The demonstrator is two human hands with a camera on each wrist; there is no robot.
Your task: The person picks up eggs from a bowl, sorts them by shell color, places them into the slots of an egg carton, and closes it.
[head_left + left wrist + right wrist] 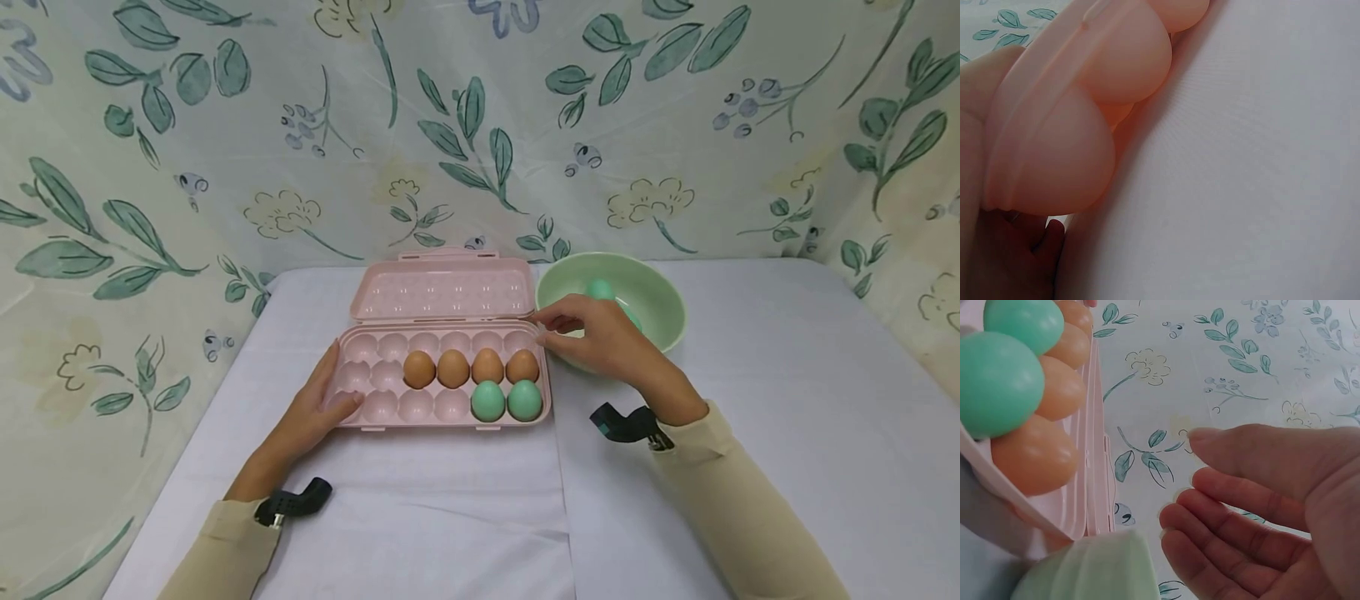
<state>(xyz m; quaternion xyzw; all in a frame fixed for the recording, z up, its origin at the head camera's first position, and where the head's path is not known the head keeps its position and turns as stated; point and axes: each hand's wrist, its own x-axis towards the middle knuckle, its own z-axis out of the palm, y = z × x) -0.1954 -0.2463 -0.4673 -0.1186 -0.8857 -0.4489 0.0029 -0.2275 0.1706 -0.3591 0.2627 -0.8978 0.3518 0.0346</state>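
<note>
A pink egg carton (433,422) lies open, its lid (442,290) folded back. Several brown eggs (453,369) sit in the middle row, from the right end leftward. Two green eggs (488,401) fill the right end of the front row. My left hand (311,412) grips the carton's left end, thumb over the front corner; in the left wrist view, fingers (1050,244) curl beneath the cups. Holding nothing, my right hand (600,337) hovers between the carton's right end and a light green bowl (667,308), its fingers loosely bent and apart from the thumb in the right wrist view.
The bowl stands behind and right of the carton, with green eggs (599,289) inside, partly hidden by my right hand. A white cloth (450,517) covers the table. Floral fabric (480,125) hangs behind and at the sides.
</note>
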